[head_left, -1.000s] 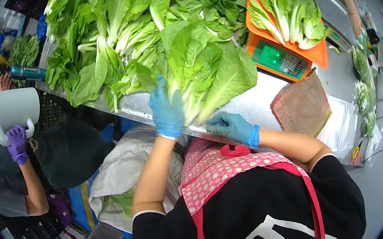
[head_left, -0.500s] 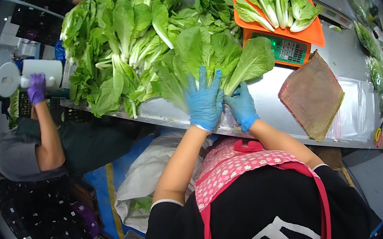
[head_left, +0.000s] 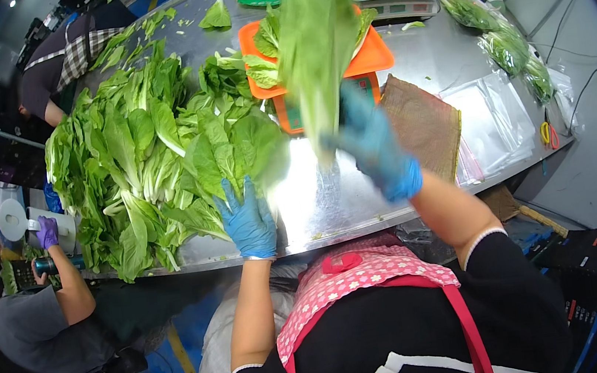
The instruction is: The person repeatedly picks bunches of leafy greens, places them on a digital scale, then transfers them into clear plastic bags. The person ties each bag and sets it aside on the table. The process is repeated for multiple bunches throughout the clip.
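The right hand (head_left: 371, 144) and the lettuce head (head_left: 314, 43) it lifts are smeared by motion, so the grip cannot be made out. That lettuce covers the middle of the orange tray (head_left: 372, 54) and most of the scale (head_left: 289, 113) under the tray. The left hand (head_left: 248, 222) has its fingertips buried under leaves of the lettuce pile (head_left: 153, 152) left of the tray

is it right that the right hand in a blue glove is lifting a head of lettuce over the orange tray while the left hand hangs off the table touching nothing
Not quite. The head view shows the left hand resting on the lettuce pile on the table. The rest holds: the right hand lifts a lettuce head over the orange tray.
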Demonstrator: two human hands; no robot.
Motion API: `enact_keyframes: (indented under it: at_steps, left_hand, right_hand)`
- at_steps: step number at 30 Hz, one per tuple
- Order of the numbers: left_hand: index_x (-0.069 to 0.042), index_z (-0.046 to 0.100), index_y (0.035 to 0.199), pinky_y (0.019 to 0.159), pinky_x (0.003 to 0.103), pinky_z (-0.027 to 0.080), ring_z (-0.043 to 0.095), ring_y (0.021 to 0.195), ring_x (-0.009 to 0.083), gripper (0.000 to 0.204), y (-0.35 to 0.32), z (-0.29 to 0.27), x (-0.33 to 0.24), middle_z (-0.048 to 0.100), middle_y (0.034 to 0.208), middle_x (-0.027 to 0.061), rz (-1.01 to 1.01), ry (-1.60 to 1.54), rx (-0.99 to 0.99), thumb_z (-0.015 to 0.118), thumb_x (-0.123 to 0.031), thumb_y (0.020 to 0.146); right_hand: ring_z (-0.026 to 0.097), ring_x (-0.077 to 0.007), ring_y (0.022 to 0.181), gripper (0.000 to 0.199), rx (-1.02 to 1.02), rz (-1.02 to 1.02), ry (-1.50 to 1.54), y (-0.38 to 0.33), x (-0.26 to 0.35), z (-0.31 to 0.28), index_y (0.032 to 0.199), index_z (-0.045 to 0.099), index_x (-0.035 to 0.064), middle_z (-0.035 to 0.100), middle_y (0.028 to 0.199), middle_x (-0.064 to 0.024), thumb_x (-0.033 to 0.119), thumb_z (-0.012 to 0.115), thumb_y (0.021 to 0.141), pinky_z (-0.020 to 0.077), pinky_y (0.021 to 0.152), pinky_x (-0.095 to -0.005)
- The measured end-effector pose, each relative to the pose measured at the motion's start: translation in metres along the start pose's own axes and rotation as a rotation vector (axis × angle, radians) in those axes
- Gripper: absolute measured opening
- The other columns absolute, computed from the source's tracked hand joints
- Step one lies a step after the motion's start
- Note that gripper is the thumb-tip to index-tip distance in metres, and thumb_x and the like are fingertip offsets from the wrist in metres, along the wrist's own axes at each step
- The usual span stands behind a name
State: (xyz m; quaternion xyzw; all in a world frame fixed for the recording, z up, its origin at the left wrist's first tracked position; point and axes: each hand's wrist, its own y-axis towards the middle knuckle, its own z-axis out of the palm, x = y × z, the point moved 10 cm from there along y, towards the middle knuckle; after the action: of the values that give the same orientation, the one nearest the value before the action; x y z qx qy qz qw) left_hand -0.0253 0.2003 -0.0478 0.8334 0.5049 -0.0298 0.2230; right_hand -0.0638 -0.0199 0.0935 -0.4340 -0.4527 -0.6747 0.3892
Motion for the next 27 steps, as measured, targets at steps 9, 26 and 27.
enact_keyframes:
  at_steps: [9,26,27]
  left_hand:
    - [-0.014,0.053,0.131,0.108,0.047,0.026,0.033,0.128,0.0467,0.05,0.006,0.009,-0.009,0.031,0.146,0.0205,-0.039,0.029,0.082,0.06,-0.016,0.082]
    - [-0.009,0.066,0.104,0.07,0.044,0.042,0.052,0.079,0.0314,0.032,0.001,0.001,-0.013,0.057,0.082,0.0139,-0.139,0.275,0.1,0.065,-0.026,0.078]
    - [-0.008,0.067,0.098,0.068,0.044,0.042,0.052,0.078,0.0317,0.027,0.003,0.004,-0.012,0.057,0.079,0.0142,-0.131,0.264,0.121,0.065,-0.026,0.078]
  right_hand:
    - [0.059,-0.041,0.098,0.036,-0.163,0.294,-1.252,0.163,-0.091,-0.131,0.088,0.065,-0.005,0.061,0.098,-0.0325,0.029,0.06,0.076,0.0482,0.086,-0.0408]
    - [0.057,-0.0352,0.081,0.025,0.192,0.135,-1.279,-0.105,-0.125,-0.172,0.102,0.06,0.0075,0.057,0.085,-0.0167,0.026,0.058,0.085,0.0473,0.07,-0.0443]
    - [0.057,-0.0356,0.081,0.025,0.201,0.119,-1.282,-0.108,-0.126,-0.172,0.101,0.06,0.007,0.057,0.085,-0.0169,0.026,0.059,0.085,0.047,0.071,-0.0447]
